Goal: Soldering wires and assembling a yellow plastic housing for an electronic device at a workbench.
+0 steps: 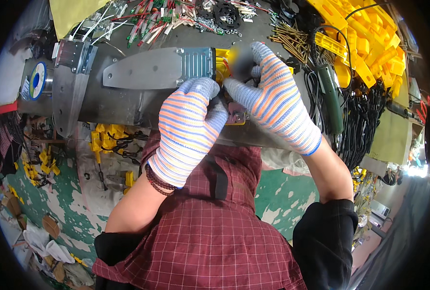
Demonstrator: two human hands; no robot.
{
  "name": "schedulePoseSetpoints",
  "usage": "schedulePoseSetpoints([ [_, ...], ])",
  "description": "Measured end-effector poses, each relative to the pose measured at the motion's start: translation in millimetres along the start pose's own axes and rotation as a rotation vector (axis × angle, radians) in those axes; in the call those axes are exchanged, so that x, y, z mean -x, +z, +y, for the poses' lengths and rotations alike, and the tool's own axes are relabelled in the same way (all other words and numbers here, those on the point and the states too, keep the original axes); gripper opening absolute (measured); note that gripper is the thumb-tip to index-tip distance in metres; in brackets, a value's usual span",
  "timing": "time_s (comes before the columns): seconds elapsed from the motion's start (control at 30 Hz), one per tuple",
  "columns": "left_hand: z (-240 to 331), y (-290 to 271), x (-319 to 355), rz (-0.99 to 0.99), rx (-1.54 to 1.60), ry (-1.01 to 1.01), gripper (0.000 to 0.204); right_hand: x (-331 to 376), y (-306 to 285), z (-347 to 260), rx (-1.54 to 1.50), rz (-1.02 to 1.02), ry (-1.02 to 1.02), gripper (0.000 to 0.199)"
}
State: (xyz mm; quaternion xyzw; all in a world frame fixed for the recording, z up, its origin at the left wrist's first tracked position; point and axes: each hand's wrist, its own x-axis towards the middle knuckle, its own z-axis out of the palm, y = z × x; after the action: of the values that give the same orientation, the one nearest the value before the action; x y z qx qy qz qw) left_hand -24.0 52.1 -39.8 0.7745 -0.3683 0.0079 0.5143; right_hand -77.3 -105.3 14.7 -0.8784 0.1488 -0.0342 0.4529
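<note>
Gloves [183,130] with blue, orange and white stripes covered both hands, which met just right of the upper centre of the frame. The left hand [191,113] had its fingers and thumb drawn close together at the near edge of a yellow housing [220,72]; whether they pinched anything could not be told. The right hand [275,96] came in from the other side, fingers bent and thumb pointing left, and its grip was likewise hidden.

The housing lay at upper centre, joined on its left to a ridged metal plate [197,64] and a long grey blade [145,69] that pointed left above the dark table [147,104]. The hands and a dark blurred patch covered most of what was inside the housing.

A second grey blade [70,89] stood at upper left, beside a spool [37,81] with a blue, green and white face. Thin red, white and green pieces [150,24] lay loose at the top, with small nuts [215,29] and brass-coloured screws [292,39] further right. Yellow plastic shells [369,46] were heaped at upper right, above black cables [360,118] and a dark green handle [330,99]. At lower left, a crumpled white bag [43,239] lay on the floor, its contents unclear.
</note>
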Motion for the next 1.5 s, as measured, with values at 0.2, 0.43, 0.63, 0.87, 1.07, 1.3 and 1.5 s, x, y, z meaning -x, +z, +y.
schedulePoseSetpoints([
  [0.2, 1.0, -1.9, 0.0, -0.038, -0.051, -0.064, 0.022, 1.7, 3.6, -1.8, 0.010, 0.019, 0.005, 0.020],
  [0.43, -12.6, 0.1, 8.5, -0.020, -0.142, 0.160, 0.034, 2.2, 7.8, 1.2, 0.078, 0.033, 0.000, 0.022],
  [0.63, -18.4, 5.2, 13.9, 0.061, -0.141, 0.228, 0.033, 3.1, 11.0, 2.5, 0.175, 0.068, -0.081, 0.021],
  [0.87, -10.0, -3.5, 17.9, 0.036, -0.119, 0.109, 0.023, 2.7, 7.1, -5.2, 0.058, -0.001, -0.014, 0.019],
  [1.07, -8.7, -37.7, 26.3, 0.020, -0.274, 0.038, 0.015, 8.8, 2.7, -6.6, -0.003, 0.078, -0.040, 0.022],
  [1.3, -6.9, -97.8, 54.8, -0.317, -0.583, -0.093, 0.010, 56.5, -12.2, 8.7, -0.136, 0.342, 0.014, 0.015],
  [1.5, 31.4, -60.7, 20.3, -0.238, -0.358, 0.189, 0.036, 65.9, -0.5, 6.5, -0.401, 0.288, 0.416, 0.018],
])
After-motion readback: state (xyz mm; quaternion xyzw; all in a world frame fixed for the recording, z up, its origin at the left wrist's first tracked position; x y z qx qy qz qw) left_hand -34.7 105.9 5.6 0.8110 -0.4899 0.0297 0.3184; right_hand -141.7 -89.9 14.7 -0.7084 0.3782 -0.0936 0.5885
